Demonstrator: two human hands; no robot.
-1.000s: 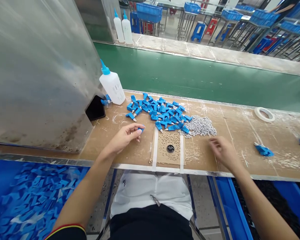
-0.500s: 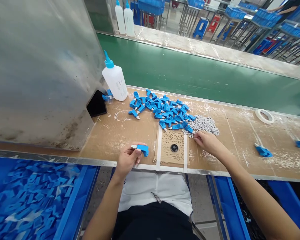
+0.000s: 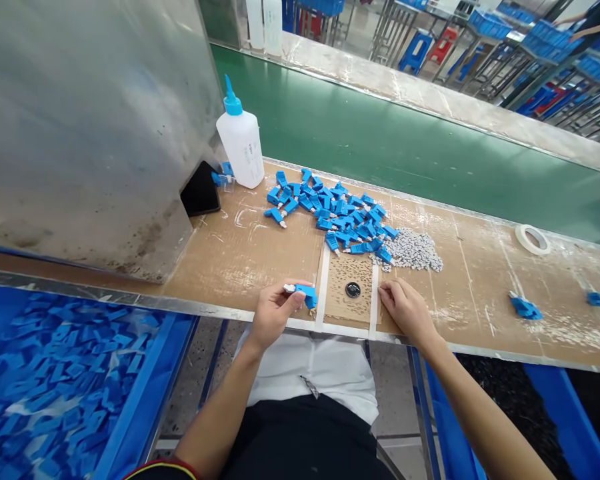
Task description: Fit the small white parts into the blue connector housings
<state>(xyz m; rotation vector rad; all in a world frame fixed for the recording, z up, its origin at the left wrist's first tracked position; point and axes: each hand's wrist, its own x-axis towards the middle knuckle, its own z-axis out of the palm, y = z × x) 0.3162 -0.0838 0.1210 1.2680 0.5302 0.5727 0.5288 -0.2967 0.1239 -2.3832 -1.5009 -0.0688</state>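
My left hand [image 3: 275, 312] is closed around a blue plastic part [image 3: 306, 294] with a whitish tip, held above the near edge of the bench. To its right, my right hand [image 3: 405, 308] has its fingers pinched together beside a taped cardboard pad [image 3: 345, 311]; whatever lies between the fingertips is hidden. On the pad sits a small round black dish [image 3: 353, 290]. Beyond it lies a heap of similar blue parts [image 3: 340, 213], touching a pile of small grey pieces [image 3: 415, 251].
A white bottle with a blue nozzle [image 3: 243, 148] stands by a metal box [image 3: 95, 133] and a black phone [image 3: 203, 191]. A tape roll [image 3: 533, 240] lies at right. A green conveyor belt [image 3: 405, 140] runs behind. Blue bins [image 3: 150, 387] sit below the bench edge.
My right hand has drawn back from the grey pile toward the pad's right edge. My left hand has brought the blue part rightward, nearer the pad. The camera view has shifted slightly.
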